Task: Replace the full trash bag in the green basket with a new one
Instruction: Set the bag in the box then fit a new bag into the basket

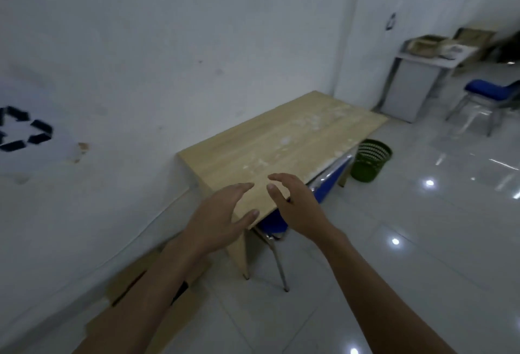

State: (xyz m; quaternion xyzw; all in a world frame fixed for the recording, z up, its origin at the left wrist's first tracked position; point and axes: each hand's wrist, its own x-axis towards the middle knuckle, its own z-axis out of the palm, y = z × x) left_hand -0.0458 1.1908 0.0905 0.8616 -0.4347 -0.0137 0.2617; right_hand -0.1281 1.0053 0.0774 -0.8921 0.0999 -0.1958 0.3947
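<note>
**Gloss underfoot, matt on the walls**

The floor is white tile, polished glossy, throwing back lights as bright spots. The wall is matt white paint, scuffed and smudged. The table has a pale wood-grain top, smooth and dull, with chalky white smears across it. Tucked under it, the chair has blue padding, shiny clear plastic wrap and bright metal legs. The green basket is plastic, its sides an open mesh. Flat brown cardboard lies matt by the wall. Further off, a second chair shows the same blue padding and metal frame, near a grey cabinet with a dull, smooth face.
</note>
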